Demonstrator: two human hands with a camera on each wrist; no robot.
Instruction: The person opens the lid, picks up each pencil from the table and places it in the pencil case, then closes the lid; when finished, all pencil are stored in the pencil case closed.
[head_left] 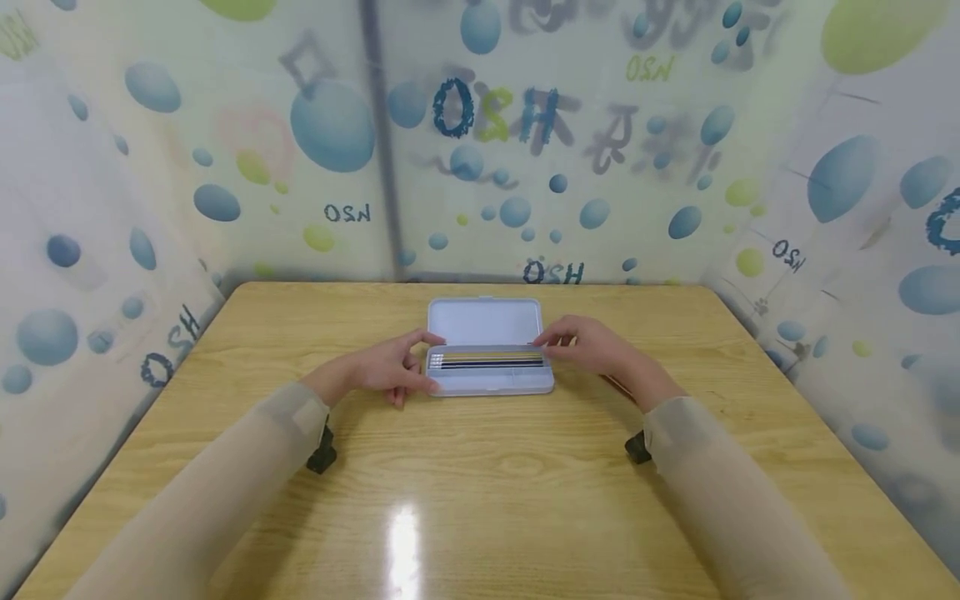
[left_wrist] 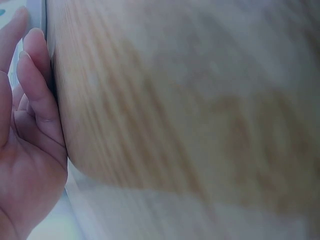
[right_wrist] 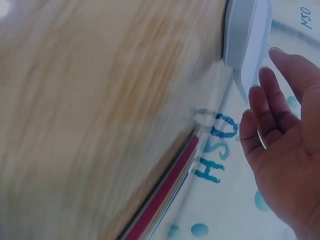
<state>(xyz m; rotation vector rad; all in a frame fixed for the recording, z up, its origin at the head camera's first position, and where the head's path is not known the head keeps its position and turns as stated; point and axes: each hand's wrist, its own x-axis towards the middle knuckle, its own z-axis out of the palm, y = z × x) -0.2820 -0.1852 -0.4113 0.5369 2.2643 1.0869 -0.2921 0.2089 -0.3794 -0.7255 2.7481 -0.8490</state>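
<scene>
A pale pencil case [head_left: 480,383] lies on the table with its lid [head_left: 484,322] raised at the back. Several pencils [head_left: 491,360], yellow and dark ones among them, lie side by side in it. The left hand [head_left: 386,367] is at the case's left end, thumb at the front corner and index finger near the hinge; the left wrist view shows this hand [left_wrist: 32,135] with partly bent fingers. At the right end, the right hand [head_left: 588,343] has its fingertips near the hinge and case edge; in the right wrist view this hand [right_wrist: 285,130] has relaxed fingers beside the case [right_wrist: 245,35].
Under the right forearm, partly hidden, lie thin pencil-like items [head_left: 621,387], red among them in the right wrist view [right_wrist: 165,192]. The wooden table [head_left: 480,483] meets patterned walls at its back and sides.
</scene>
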